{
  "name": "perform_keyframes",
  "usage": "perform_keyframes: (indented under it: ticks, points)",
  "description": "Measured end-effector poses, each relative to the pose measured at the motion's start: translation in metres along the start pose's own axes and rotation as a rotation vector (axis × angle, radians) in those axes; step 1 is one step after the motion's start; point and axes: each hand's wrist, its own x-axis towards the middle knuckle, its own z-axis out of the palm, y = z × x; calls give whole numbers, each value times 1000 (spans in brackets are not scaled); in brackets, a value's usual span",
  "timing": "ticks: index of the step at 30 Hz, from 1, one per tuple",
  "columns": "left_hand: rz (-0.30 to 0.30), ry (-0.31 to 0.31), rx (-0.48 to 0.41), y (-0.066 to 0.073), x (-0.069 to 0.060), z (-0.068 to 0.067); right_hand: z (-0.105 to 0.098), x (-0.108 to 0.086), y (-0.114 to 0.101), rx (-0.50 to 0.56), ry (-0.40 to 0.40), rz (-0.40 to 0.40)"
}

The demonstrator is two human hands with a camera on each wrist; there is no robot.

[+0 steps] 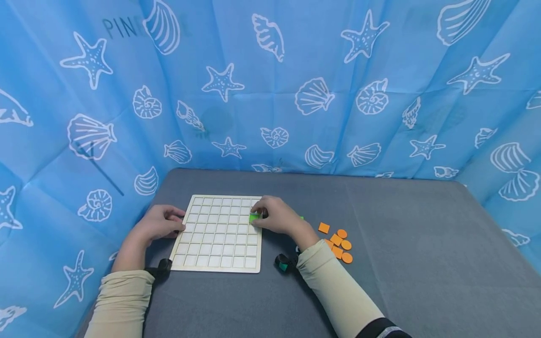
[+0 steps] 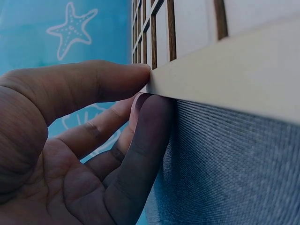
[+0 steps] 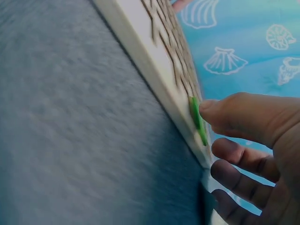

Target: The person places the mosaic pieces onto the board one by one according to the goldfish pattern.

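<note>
A white square grid board (image 1: pixel 215 234) lies on the grey table, its cells framed by pale raised lines. At its left edge my left hand (image 1: pixel 158 223) holds the rim, the thumb on the upper side and a finger against the underside in the left wrist view. Over the board's right column, my right hand (image 1: pixel 279 217) pinches a green square tile (image 1: pixel 253 218) between thumb and index finger. The green tile (image 3: pixel 197 121) sits tilted at the board's edge in the right wrist view, with the thumb against it and the other fingers apart.
Right of the board lie several orange squares and discs (image 1: pixel 336 240), partly behind the right wrist. A bit of green (image 1: pixel 302 217) shows behind the right hand. A blue curtain (image 1: pixel 270 94) with white shells surrounds the grey table (image 1: pixel 422 263).
</note>
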Motion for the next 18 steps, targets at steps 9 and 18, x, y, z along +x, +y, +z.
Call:
perform_keyframes:
  ticks: [9,18]
  points:
    - [16,0,0,1,1,0,-37,-16,1,90,124,-37]
    - [-4,-2,-8,-1,0,-1,-87,-56,4,337,247,-78]
